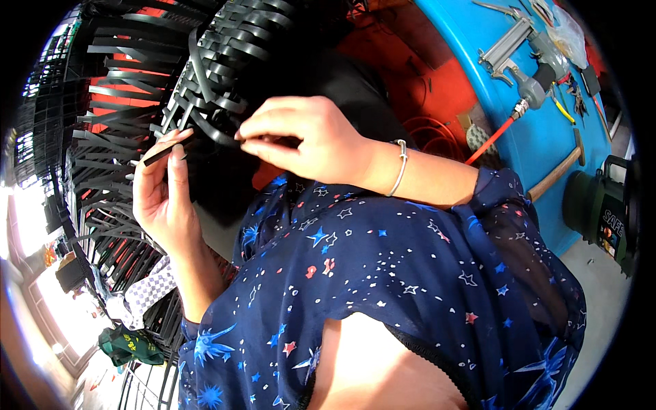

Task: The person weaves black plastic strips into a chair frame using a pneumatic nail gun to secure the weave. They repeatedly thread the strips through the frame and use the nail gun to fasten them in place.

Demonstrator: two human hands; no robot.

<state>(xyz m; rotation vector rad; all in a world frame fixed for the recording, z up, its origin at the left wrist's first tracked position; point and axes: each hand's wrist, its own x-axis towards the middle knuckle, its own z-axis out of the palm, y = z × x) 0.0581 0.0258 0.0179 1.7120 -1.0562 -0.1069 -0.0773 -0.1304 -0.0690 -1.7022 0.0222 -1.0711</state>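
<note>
A short flat black strip (158,156) is pinched between the thumb and fingers of my left hand (169,188). That hand is raised beside a woven frame (229,58) of glossy black strips. My right hand (307,133) is to the right of it, thumb and fingers closed together. A loose curved black strip (212,128) from the weave runs up to my right fingertips. Whether those fingers grip its end is hard to make out. Many loose strip ends (126,78) stick out left of the weave.
A blue table (547,147) on the right bears a staple gun (529,61) with a red hose (488,140), a wooden-handled hammer (557,171) and small tools. A dark green container (601,212) stands beside it. At lower left are a checked cloth (147,294) and a green bag (130,345).
</note>
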